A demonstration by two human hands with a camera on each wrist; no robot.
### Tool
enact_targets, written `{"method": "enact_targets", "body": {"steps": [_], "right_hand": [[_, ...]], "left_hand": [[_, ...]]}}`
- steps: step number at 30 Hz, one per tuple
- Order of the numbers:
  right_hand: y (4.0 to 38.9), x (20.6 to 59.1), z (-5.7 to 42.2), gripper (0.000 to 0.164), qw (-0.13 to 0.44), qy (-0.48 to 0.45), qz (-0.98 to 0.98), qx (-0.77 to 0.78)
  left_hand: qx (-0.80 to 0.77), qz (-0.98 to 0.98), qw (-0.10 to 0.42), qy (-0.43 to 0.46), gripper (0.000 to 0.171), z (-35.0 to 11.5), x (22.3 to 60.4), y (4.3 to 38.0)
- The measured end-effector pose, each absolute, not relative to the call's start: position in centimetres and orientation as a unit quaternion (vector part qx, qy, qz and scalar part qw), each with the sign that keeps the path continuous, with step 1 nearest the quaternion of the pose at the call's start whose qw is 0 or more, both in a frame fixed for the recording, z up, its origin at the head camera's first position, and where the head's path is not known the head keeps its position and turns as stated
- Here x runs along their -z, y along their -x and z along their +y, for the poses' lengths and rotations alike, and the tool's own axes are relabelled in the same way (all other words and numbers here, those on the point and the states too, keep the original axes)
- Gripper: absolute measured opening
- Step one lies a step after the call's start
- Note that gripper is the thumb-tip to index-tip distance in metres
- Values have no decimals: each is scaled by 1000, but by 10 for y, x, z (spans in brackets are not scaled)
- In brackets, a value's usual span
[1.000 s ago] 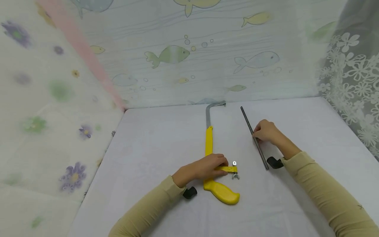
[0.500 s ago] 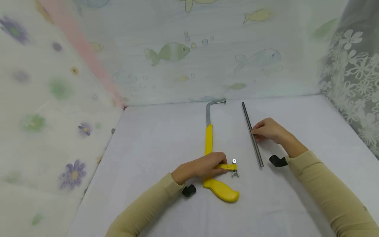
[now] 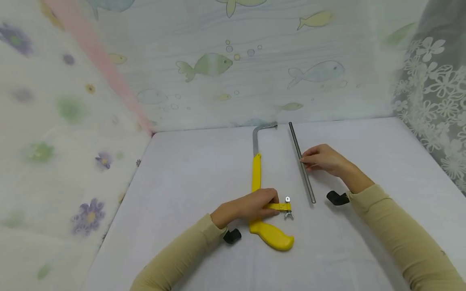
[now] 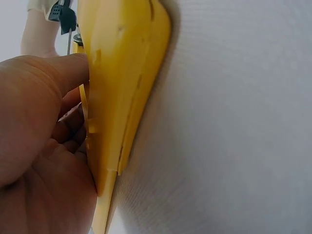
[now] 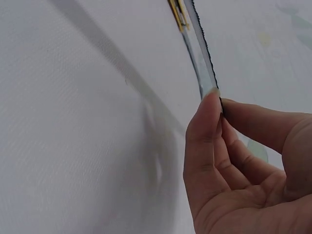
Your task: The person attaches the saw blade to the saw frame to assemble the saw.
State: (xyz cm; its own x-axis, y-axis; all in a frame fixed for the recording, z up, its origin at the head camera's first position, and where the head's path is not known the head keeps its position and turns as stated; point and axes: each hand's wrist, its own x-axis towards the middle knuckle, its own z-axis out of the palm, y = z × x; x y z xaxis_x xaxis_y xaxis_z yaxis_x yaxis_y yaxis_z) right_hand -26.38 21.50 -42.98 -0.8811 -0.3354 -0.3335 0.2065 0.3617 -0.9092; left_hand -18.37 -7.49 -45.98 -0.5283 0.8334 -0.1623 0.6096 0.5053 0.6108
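A hacksaw frame (image 3: 256, 171) with a yellow handle (image 3: 274, 237) and a bent silver far end lies on the white tabletop. My left hand (image 3: 251, 205) grips the yellow frame near its short crosspiece; in the left wrist view the thumb presses the handle's side (image 4: 114, 73). A wing nut (image 3: 289, 216) sits on the crosspiece's end. To the right, my right hand (image 3: 324, 159) pinches a grey hacksaw blade (image 3: 308, 184) between thumb and fingers near its middle. Its toothed edge (image 5: 204, 36) shows in the right wrist view. The blade is raised above the table, apart from the frame.
The white-covered table (image 3: 182, 169) ends at a fish-print curtain (image 3: 214, 66) behind and a floral cloth (image 3: 73, 161) on the left. A lace panel (image 3: 442, 93) hangs on the right. Black wrist-worn pieces (image 3: 232, 236) sit below both cuffs.
My right hand has carried the blade up off the table and leftward, closer to the frame. The left hand keeps its grip and the frame stays in place.
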Motion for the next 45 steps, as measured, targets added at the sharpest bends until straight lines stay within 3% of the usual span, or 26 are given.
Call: {"method": "enact_targets", "body": {"steps": [45], "right_hand": [[282, 445, 181, 36, 248, 40, 764, 594]], "left_hand": [[-245, 833, 207, -451, 15, -77, 464, 183]]}}
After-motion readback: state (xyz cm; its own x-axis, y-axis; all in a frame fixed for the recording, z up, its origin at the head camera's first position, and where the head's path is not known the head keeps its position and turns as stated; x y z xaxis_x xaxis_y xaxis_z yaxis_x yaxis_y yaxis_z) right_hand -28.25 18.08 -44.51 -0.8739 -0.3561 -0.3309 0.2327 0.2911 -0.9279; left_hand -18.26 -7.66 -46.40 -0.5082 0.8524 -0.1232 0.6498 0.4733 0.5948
